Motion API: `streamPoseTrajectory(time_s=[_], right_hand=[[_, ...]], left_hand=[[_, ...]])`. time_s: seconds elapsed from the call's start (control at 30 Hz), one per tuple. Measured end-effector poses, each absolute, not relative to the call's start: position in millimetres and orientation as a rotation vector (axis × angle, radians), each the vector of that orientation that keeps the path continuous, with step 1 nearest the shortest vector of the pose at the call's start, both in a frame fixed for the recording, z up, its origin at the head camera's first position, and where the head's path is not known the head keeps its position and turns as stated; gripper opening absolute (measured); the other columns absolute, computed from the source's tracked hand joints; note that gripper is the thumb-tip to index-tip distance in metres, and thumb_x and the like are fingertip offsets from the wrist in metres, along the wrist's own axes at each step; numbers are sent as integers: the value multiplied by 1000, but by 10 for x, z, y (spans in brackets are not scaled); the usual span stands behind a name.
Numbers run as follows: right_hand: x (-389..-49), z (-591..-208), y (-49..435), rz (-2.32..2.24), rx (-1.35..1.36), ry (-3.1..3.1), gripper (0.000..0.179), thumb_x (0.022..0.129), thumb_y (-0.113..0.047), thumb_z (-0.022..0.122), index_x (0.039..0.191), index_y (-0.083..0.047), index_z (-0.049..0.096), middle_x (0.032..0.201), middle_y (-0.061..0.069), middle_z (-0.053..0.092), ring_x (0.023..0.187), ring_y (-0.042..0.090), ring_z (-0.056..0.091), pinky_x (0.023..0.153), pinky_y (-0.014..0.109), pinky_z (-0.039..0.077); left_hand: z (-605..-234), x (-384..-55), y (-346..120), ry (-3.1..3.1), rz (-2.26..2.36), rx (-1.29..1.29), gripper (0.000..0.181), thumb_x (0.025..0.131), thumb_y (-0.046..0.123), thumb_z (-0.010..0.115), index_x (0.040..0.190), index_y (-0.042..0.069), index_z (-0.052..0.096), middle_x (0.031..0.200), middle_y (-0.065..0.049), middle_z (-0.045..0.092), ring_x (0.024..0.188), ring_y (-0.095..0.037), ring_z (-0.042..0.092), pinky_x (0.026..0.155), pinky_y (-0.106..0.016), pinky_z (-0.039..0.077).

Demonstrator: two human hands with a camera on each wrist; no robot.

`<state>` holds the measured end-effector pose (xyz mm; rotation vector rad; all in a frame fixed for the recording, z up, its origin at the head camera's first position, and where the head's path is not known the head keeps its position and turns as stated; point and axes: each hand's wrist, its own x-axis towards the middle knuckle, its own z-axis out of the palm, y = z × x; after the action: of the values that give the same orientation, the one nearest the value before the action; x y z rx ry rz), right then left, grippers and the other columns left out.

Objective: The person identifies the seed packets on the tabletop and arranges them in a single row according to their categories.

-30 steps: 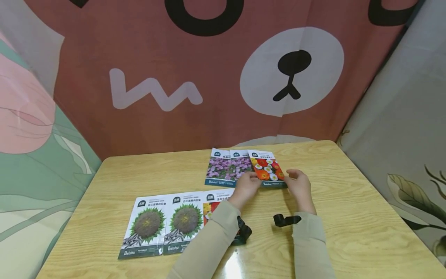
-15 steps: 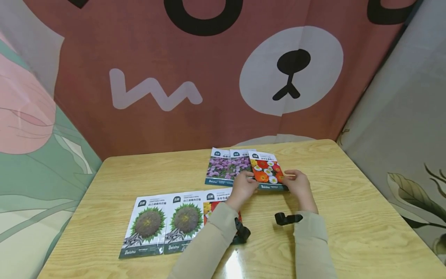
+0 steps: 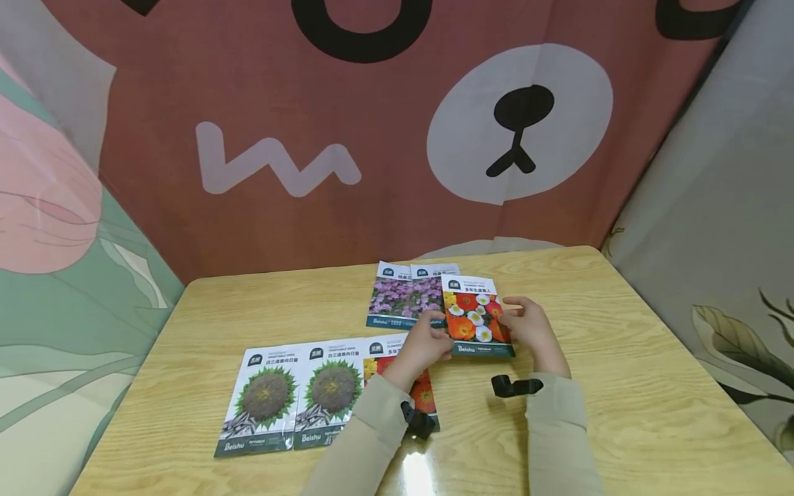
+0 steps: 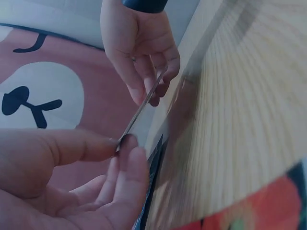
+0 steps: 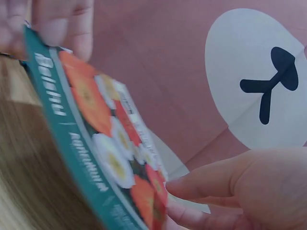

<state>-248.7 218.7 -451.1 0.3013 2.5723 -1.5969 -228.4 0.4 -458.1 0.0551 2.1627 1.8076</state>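
Both hands hold one seed packet (image 3: 474, 317) with orange, red and white flowers, one at each side edge. My left hand (image 3: 424, 351) pinches its lower left side between thumb and fingers. On the opposite edge, the thumb and fingers of my right hand (image 3: 533, 331) pinch it. Seen edge-on in the left wrist view, the packet (image 4: 139, 110) is raised off the wooden surface and tilted. Behind it, two purple-flower seed packets (image 3: 391, 296) lie overlapping, the right one partly hidden by the held packet.
Nearer the front left, two sunflower seed packets (image 3: 267, 396) lie side by side. Beside them is another orange-flower packet (image 3: 424, 394), partly covered by the left hand and sleeve. The wooden table (image 3: 645, 386) ends at a bear-printed curtain (image 3: 310, 227).
The held packet has come off the overlapping purple packets, lifting and moving toward the person. Both hands keep hold of it; the left hand has shifted slightly left and nearer.
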Motion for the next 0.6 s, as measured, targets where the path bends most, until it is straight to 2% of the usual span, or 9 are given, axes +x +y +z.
streamPoseTrajectory(time_s=[0.23, 0.47, 0.6], right_hand=[[-2451, -4457, 2157, -1623, 272, 2579, 48, 100, -2, 55, 144, 12, 42, 123, 35, 59, 88, 22, 66, 71, 29, 59], [-2418, -4420, 2131, -1641, 238, 2567, 50, 102, -6, 55, 147, 10, 40, 125, 34, 58, 100, 34, 66, 77, 36, 61], [-2415, -4396, 2115, -1627, 208, 2563, 51, 103, -9, 56, 149, 6, 39, 125, 32, 57, 98, 32, 66, 80, 38, 60]], left_hand=[[-4566, -2164, -94, 2181, 1710, 114, 50, 89, -5, 67, 136, 1, 48, 89, -10, 67, 68, -19, 66, 69, -35, 61], [-4516, -2063, -178, 2139, 1622, 188, 29, 92, -3, 65, 118, 2, 53, 77, -10, 68, 63, -22, 67, 63, -35, 60], [-4507, -2028, -230, 2099, 1617, 210, 18, 93, -2, 64, 108, 2, 55, 71, -11, 66, 57, -19, 64, 57, -32, 58]])
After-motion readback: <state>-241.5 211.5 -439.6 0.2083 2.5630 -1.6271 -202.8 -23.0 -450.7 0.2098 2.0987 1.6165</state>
